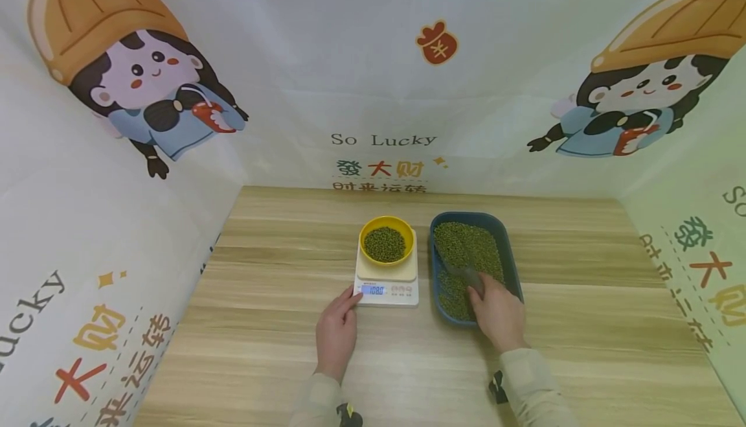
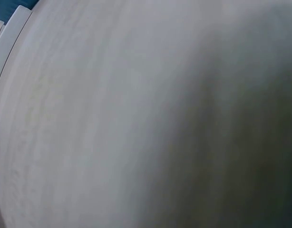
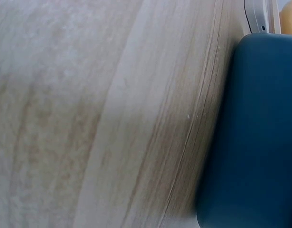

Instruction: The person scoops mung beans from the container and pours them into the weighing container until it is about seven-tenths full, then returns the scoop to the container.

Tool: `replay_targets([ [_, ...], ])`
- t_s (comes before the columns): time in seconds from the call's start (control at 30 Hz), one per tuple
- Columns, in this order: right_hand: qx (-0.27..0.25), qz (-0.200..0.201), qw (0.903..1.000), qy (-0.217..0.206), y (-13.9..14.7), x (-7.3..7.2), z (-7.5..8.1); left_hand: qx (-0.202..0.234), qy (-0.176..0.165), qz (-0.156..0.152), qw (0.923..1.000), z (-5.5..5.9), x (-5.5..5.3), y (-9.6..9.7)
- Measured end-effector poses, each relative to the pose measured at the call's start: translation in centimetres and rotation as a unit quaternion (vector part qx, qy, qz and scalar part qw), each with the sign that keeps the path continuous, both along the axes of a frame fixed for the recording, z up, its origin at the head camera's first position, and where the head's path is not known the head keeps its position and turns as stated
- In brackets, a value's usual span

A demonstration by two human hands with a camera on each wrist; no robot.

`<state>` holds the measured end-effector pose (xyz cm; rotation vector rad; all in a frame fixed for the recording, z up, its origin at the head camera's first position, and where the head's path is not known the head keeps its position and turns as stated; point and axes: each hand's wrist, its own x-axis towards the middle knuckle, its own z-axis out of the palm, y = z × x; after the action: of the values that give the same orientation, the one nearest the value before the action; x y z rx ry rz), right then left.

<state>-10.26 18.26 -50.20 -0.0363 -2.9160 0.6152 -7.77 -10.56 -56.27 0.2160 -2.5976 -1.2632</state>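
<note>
In the head view a white kitchen scale reads about 108.0, and a yellow bowl of green beans stands on its platform. My left hand touches the scale's lower left corner with its fingertips. To the right is a dark blue tray holding a bed of similar beans. Over the tray's front part my right hand grips the handle of a grey scoop, whose head is down among the beans. Both wrist views show no fingers; the right one shows the tray's outer wall.
Scale and tray stand side by side on a wood-grain table. A printed white cloth rises behind the table and along both sides. Dark wrist straps show at the sleeves.
</note>
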Motion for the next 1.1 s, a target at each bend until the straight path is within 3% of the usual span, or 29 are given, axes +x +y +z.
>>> replay_targets([
  [1.1,-0.032,-0.012,0.9988,0.035,0.09,-0.03,-0.39,0.007,-0.007,-0.003,0.9999,0.00,-0.14,0.09],
])
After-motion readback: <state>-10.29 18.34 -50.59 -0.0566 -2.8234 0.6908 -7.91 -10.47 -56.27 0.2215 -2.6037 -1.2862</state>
